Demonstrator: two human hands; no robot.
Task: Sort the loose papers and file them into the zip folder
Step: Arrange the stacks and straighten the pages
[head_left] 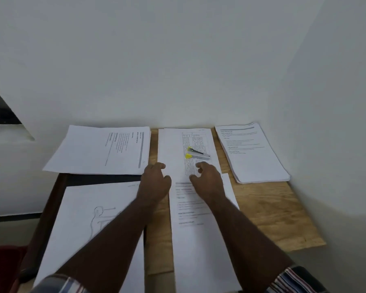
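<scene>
Several paper piles lie on a wooden table (268,212). A stack (97,151) sits at the back left, a table-printed sheet (173,149) at the back middle, a thick stack (254,153) at the back right. A yellow and silver stapler (197,154) rests on the middle sheet. A text page (194,229) lies in front of it, a figure drawing sheet (87,225) at the near left. My left hand (154,182) and my right hand (207,178) hover with loosely curled fingers over the middle sheet's near edge, holding nothing. No zip folder is in view.
White walls close the table in at the back and right. The back left stack overhangs a dark table edge (51,208) on the left. Bare wood shows at the near right.
</scene>
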